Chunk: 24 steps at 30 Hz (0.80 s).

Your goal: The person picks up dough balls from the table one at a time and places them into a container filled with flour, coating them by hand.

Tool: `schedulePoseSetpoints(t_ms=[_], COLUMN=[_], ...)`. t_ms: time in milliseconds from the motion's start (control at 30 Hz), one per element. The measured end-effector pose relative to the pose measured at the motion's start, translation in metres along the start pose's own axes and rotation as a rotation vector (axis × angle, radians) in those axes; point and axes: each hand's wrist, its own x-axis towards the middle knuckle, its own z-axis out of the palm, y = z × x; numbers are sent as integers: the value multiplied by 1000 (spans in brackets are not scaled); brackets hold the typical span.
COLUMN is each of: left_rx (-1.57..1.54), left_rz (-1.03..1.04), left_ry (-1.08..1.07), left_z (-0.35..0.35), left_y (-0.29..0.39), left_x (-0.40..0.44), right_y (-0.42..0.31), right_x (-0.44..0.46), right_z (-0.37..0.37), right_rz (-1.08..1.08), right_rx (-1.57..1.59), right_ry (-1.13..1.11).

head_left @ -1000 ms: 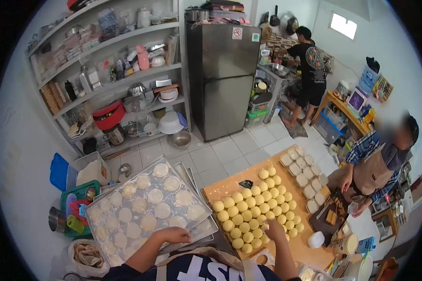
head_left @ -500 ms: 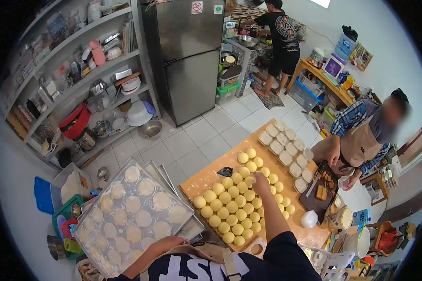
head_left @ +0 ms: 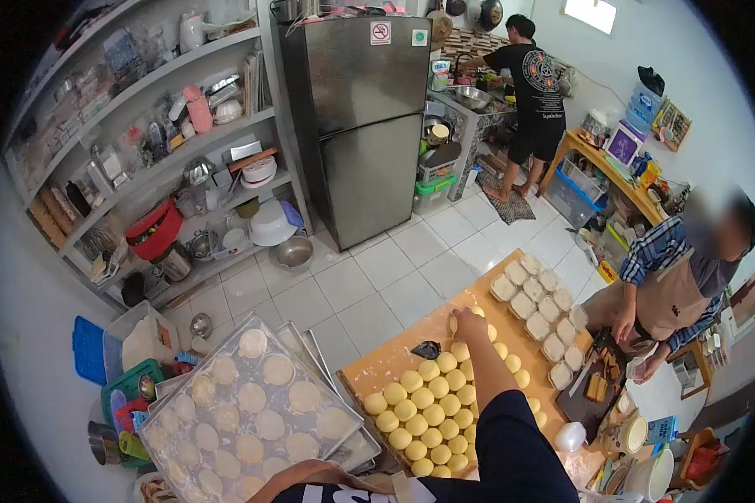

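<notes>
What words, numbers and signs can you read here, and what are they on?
No words or numbers are clear enough to quote.
Fridge door: a no-smoking sign, just a picture.
Green-and-white sticker beside it: too small.
Black T-shirt at the back: print too small.
Blue carton: too small.
White letters at the bottom edge: cut off.

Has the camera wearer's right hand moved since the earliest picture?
Yes. Judged against the wooden table, the right hand has moved away from the wearer, from over the near side of the yellow balls to their far end.
</notes>
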Motion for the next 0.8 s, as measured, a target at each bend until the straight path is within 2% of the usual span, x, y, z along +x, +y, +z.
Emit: schedulePoseSetpoints(t_ms=[233,367,533,700,733,800], left_rx=[25,76,155,260,281,337], left_rz=[-23,-26,-15,23,29,49], left_ry=[-19,-50,-96,-148,-163,-193], left_z=[-10,-14,-12,1,5,15], left_y=[15,25,46,62,64,69], left_x=[13,22,31,39,41,46], right_y=[-6,-3,-9,-12,-6,9], right_x=[7,-9,-38,-117,-132,-182], right_z=[10,5,-39,-90,-77,-68], right_rz=[95,59,50,11,-10,5], right_rx=[24,188,386,566,578,655], right_ry=[-45,196,257,378,502,476])
